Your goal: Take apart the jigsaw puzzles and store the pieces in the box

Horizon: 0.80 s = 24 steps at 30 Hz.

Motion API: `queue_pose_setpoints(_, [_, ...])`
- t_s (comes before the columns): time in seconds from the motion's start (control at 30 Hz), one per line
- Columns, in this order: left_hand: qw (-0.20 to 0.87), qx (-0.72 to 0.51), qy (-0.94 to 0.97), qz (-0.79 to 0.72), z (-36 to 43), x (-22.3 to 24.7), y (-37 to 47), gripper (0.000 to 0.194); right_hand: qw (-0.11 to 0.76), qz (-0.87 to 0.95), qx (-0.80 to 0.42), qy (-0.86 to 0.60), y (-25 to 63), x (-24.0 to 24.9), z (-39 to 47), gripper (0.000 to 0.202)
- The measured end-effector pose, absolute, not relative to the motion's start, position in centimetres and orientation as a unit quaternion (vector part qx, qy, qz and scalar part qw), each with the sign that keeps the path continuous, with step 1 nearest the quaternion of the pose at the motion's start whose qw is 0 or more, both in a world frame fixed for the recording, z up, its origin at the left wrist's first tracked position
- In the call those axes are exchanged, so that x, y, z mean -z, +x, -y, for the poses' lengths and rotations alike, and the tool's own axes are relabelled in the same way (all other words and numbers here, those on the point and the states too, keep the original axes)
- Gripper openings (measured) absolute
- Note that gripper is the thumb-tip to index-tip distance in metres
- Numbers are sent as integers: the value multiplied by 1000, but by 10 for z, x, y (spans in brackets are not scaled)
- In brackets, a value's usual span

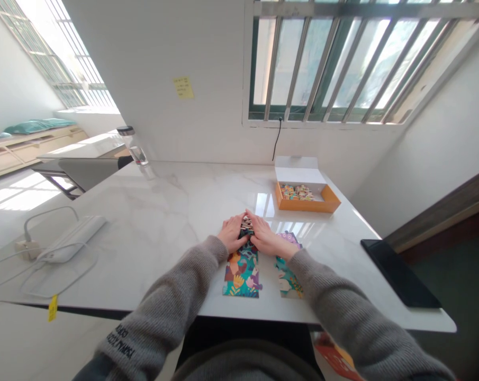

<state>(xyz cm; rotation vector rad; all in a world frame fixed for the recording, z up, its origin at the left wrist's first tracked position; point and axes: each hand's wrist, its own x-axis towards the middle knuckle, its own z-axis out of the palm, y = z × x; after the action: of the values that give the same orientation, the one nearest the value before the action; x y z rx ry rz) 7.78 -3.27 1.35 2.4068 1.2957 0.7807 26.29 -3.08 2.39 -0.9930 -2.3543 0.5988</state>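
Jigsaw-piece stack (247,224) sits on table (175,211), closed in between left hand (232,234), on its 9 o'clock side, and right hand (264,238), on its 3 o'clock side; thumbs at near end. Joined puzzle section (241,280) lies at 6 o'clock, second section (290,286) at 5, open orange box (308,205) at 2. Pieces look light, stiff, likely to slide apart; best held by both outer sides, pressed gently and evenly.

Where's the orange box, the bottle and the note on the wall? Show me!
Box (308,206), head view: on its orange front.
Bottle (136,150), head view: on its clear body.
Note (183,88), head view: on its middle.
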Motion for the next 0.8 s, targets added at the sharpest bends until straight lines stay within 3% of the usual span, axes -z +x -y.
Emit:
queue_pose_setpoints(0.1, [152,-276,830,-461,30,-15,74,58,279,855,-188,-395,266,-34,36,78])
queue_pose_setpoints(0.2, [145,-280,804,-504,26,-15,66,52,308,838,-114,-436,272,-49,46,48])
queue_pose_setpoints(0.27, [143,-275,790,-528,25,-16,61,56,265,854,-70,-442,273,-56,56,29])
queue_pose_setpoints(0.47, [143,-257,796,-530,25,-16,57,69,144,893,15,-427,266,-52,76,47])
queue_pose_setpoints(0.63, [175,-269,795,-515,24,-16,55,68,137,888,-100,-427,269,-43,72,38])
queue_pose_setpoints(0.8, [208,-305,803,-467,30,-18,54,66,188,879,-264,-349,271,-45,68,24])
